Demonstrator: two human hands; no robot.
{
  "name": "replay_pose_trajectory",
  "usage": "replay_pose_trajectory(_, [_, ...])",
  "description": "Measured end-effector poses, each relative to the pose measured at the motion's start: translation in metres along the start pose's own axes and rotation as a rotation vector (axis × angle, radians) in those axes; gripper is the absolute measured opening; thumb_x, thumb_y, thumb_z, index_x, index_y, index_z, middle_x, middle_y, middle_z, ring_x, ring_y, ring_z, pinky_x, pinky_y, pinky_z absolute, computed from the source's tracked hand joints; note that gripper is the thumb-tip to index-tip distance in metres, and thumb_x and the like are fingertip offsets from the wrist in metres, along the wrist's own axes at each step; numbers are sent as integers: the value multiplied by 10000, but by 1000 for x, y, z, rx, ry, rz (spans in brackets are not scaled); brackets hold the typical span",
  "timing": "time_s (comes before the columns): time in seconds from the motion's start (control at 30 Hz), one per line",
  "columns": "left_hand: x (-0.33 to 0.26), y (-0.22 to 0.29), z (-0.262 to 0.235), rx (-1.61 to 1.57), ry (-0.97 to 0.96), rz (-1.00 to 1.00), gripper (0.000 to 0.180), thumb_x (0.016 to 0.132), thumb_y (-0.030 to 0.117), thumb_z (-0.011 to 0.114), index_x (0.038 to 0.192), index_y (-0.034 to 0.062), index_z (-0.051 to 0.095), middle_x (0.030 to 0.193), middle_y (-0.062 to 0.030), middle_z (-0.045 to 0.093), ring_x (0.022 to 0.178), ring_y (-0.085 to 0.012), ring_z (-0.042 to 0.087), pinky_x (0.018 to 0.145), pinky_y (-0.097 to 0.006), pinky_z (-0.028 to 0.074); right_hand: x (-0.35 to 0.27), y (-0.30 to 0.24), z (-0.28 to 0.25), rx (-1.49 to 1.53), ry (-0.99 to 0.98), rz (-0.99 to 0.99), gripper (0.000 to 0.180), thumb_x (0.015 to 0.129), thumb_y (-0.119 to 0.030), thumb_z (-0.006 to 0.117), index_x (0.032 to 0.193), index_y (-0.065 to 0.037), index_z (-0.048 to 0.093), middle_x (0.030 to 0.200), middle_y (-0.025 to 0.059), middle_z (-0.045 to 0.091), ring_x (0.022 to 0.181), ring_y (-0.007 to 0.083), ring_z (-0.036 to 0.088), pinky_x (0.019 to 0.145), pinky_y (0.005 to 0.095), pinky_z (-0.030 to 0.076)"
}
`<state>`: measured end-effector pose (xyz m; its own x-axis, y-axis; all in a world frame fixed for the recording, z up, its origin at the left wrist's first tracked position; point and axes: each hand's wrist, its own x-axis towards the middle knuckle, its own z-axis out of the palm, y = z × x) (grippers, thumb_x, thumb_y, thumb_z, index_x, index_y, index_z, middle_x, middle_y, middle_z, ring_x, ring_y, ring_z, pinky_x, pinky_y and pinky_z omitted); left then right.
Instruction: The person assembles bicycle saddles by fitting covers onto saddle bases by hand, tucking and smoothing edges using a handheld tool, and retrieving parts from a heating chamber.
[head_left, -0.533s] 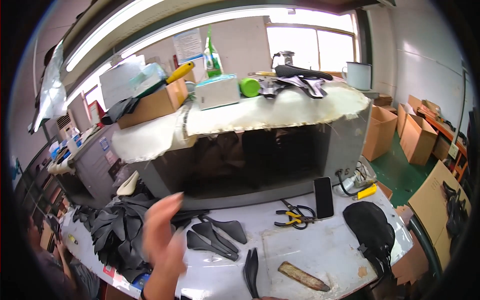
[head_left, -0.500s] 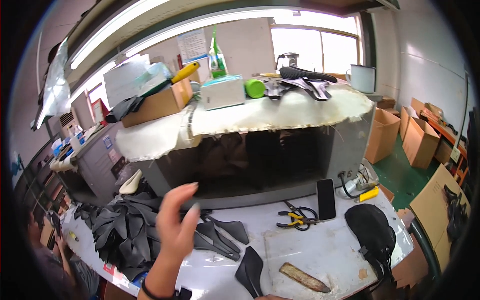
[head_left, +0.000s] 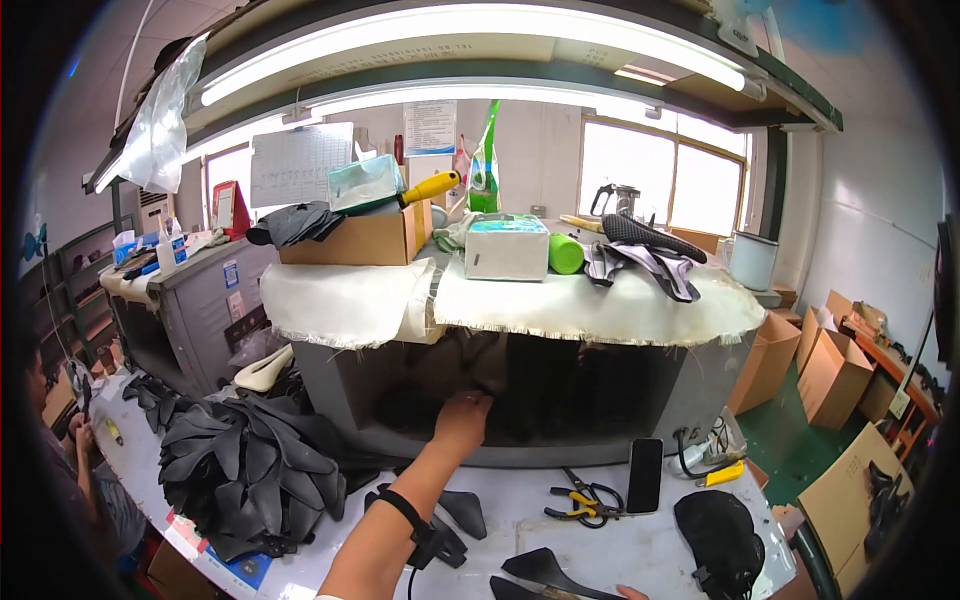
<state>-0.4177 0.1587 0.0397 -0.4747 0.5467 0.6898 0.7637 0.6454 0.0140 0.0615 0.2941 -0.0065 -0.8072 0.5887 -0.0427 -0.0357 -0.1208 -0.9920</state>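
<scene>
My left hand point(head_left: 462, 424) reaches up to the dark opening point(head_left: 560, 385) of a grey box-shaped unit. Its fingers are curled together, and I cannot make out what they hold, if anything. A dark band with a small black device circles that wrist. At the lower edge only the fingertips of my right hand point(head_left: 632, 593) show, on the narrow end of a black saddle-shaped piece point(head_left: 548, 570). Another dark piece point(head_left: 508, 590) lies beside it, partly cut off. Beneath my left forearm are more black pieces point(head_left: 464, 512). A large heap of similar black pieces point(head_left: 245, 470) lies to the left.
Yellow-handled pliers point(head_left: 577, 506), scissors point(head_left: 604, 500), a phone point(head_left: 645, 476) and a black pouch point(head_left: 718, 540) lie on the white table. A cloth-covered top point(head_left: 600, 315) bears a cardboard box point(head_left: 350, 240) and a black saddle point(head_left: 640, 235). Another person point(head_left: 65, 440) sits at far left.
My left hand has moved from above the table up and forward to the opening, its fingers now curled. The view has tilted up. The black piece by my right hand has turned.
</scene>
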Motion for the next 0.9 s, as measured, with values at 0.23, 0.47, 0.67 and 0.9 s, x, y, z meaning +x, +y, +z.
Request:
replay_pose_trajectory(0.23, [10, -6, 16, 240, -55, 95, 356, 878, 71, 608, 1200, 159, 734, 1360, -116, 635, 1383, -320, 508, 1141, -577, 382, 7, -10, 15, -23, -50, -5, 245, 1031, -103, 641, 1230, 40, 645, 885, 61, 675, 663, 98, 619, 602, 255, 535])
replay_pose_trajectory(0.47, [-30, 21, -90, -377, 506, -141, 364, 861, 41, 576, 1212, 98, 654, 1219, -119, 660, 1238, -351, 578, 1176, -597, 316, 46, -20, 22, 352, 257, -141, 308, 1108, -264, 512, 1130, 4, 661, 863, 62, 663, 700, 144, 636, 605, 313, 550])
replay_pose_trajectory(0.67, [-168, 45, -116, -1349, 420, -781, 406, 1067, 427, 383, 950, 84, 567, 753, -36, 551, 664, -153, 523, 630, -289, 428, 156, -28, 127, 829, 275, -70, 284, 1041, -311, 608, 1171, -60, 585, 933, 91, 633, 703, 229, 644, 609, 341, 527])
replay_pose_trajectory(0.9, [-266, 24, -78, -2419, -259, -984, 528, 1113, 510, 355, 854, 85, 534, 653, -13, 403, 596, -156, 450, 619, -333, 419, 296, -30, 248, 754, 84, 35, 325, 1024, -35, 544, 1343, 14, 505, 1193, 156, 585, 930, 280, 678, 844, 383, 628])
